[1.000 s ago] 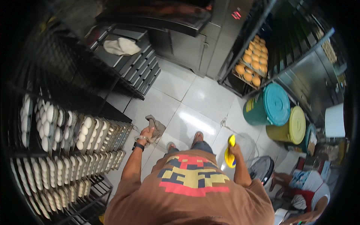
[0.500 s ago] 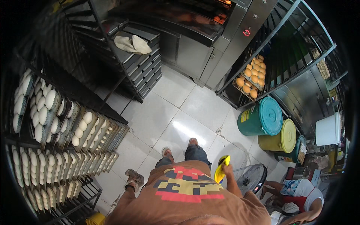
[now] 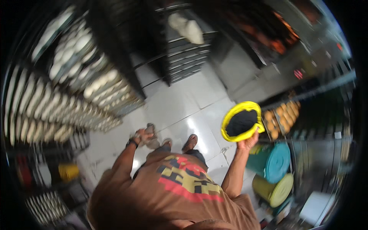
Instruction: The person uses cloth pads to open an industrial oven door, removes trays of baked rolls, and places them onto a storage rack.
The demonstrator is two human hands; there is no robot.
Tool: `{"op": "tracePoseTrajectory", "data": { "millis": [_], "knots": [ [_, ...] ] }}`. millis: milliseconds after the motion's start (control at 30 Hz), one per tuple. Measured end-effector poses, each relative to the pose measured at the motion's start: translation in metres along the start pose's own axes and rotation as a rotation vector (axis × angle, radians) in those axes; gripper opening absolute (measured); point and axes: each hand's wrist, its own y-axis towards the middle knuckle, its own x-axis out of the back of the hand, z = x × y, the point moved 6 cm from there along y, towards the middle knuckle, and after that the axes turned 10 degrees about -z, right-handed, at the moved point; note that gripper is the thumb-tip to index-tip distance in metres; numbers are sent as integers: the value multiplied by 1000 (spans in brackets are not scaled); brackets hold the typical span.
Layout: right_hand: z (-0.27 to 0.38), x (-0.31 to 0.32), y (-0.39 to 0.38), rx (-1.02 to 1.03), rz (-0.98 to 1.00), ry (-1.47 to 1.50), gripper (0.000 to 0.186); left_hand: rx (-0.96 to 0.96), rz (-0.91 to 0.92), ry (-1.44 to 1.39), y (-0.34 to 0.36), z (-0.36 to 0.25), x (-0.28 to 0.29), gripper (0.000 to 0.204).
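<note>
My right hand (image 3: pixel 248 142) grips a bright yellow, pouch-like item (image 3: pixel 241 122), perhaps a mitt or cap, its dark inside facing up. My left hand (image 3: pixel 142 135) is closed on a crumpled greyish cloth (image 3: pixel 152 142) near my legs. Beyond the yellow item stand trays of golden-brown buns (image 3: pixel 287 115) in a rack. To my left, a tall rack holds many trays of pale, oval dough pieces (image 3: pixel 73 51). The picture is blurred by motion.
A steel oven (image 3: pixel 239 61) with glowing interior is at upper right, beside stacked dark trays (image 3: pixel 186 65) under a white cloth (image 3: pixel 186 27). Lidded teal (image 3: pixel 276 161) and yellow buckets (image 3: pixel 280 189) and a white container (image 3: pixel 314 209) line the right. Tiled floor (image 3: pixel 180 99) lies between.
My right hand has raised the yellow item and turned its dark opening upward. My left hand has moved forward with its cloth. The whole view has swung, shifting oven and racks rightward.
</note>
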Motion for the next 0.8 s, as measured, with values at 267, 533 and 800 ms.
{"op": "tracePoseTrajectory", "data": {
  "millis": [267, 533, 800],
  "knots": [
    [19, 5, 16, -164, 31, 77, 51, 203, -107, 42, -19, 32, -10, 56],
    [60, 38, 68, -153, 4, 169, 53, 248, -162, 62, -26, 133, -79, 55],
    [159, -87, 146, 588, 47, -653, 39, 189, -109, -15, -23, 5, -82, 56]
  ]
}}
